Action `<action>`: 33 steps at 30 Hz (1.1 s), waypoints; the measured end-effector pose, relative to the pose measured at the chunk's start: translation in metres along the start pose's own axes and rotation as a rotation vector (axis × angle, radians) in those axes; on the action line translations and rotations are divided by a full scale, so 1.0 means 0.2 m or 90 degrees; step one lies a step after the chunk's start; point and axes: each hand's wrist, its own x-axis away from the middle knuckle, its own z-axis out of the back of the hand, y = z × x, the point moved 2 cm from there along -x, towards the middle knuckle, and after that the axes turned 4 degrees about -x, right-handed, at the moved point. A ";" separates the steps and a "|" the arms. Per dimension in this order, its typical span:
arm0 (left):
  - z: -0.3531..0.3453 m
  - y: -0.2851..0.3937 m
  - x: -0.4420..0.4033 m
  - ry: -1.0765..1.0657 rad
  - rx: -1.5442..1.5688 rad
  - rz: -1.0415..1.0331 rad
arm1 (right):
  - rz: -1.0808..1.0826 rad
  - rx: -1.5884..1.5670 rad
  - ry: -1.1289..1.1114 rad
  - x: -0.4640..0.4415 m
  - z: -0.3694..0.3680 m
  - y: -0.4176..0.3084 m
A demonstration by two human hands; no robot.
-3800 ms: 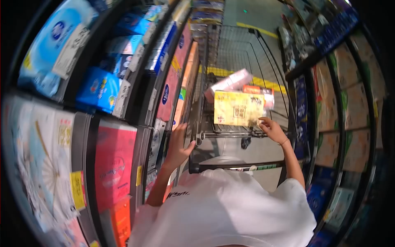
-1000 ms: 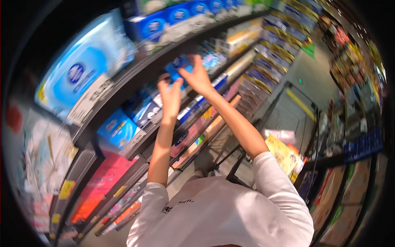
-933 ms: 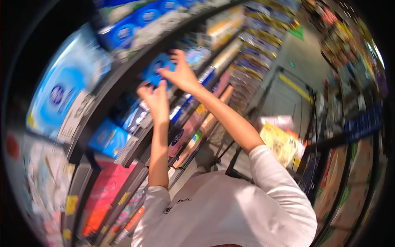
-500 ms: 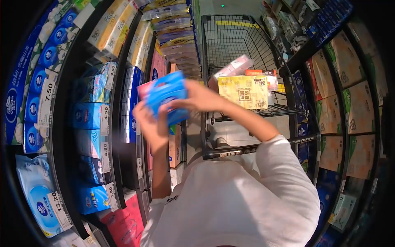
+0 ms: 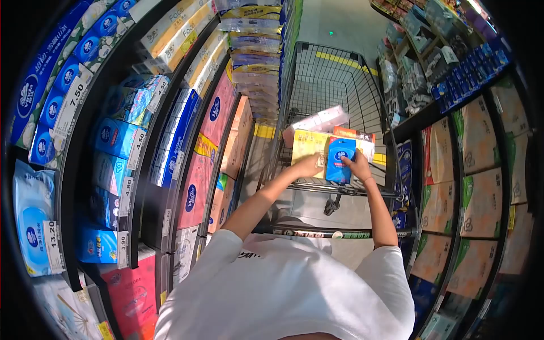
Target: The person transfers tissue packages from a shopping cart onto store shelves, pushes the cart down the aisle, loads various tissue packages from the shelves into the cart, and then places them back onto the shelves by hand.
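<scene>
My right hand (image 5: 359,166) grips a blue packet of wipes (image 5: 340,161), upright over the near end of the shopping cart (image 5: 362,73), thumb across its front. My left hand (image 5: 308,166) is just left of it, slightly blurred, in front of a yellow paper-tissue pack (image 5: 309,141); its fingers reach out toward the blue packet, and I cannot tell whether they touch the yellow pack. Behind these lie a pale pink pack (image 5: 317,122) and an orange-and-white pack (image 5: 362,141), the latter partly hidden by the blue packet.
The cart's handle (image 5: 317,233) crosses in front of my body. On the left, shelves hold blue wipes packets (image 5: 116,136), pink tissue packs (image 5: 195,195) and price tags. Stacked orange tissue packs (image 5: 481,204) line the right side. Tiled floor (image 5: 340,22) continues beyond the cart.
The blue packet has gone from beside the left shelf, held in both hands, to the right over the cart. My left hand has come off it; the right hand keeps hold. The view has shifted.
</scene>
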 end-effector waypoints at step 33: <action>1.80 0.26 0.82 1.116 -0.314 -0.009 | 0.302 -0.117 -0.080 -0.58 -0.10 -0.95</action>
